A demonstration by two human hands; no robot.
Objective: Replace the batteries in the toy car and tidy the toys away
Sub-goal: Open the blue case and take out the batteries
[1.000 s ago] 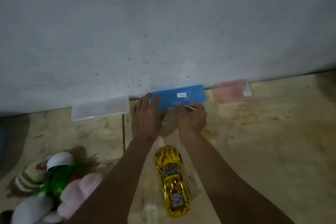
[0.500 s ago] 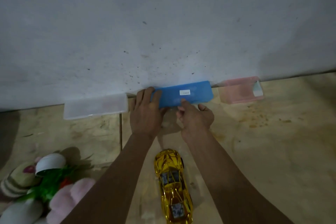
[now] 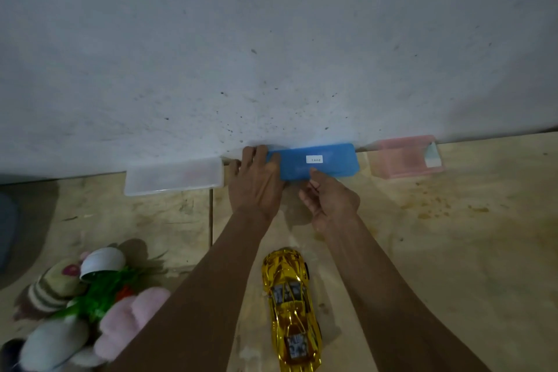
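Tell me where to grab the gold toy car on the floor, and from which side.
Take the gold car across its middle, fingers on one flank and thumb on the other, coming down from above. It lies flat on the floor, long and narrow, nose toward the wall, with both flanks free. The right hand is probably the handier one; the left hand rests on the blue box.

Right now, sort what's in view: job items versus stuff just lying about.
For the job:
gold toy car
blue case, left hand resting on it, right hand touching it
heap of soft toys

Lying about:
clear case
pink case
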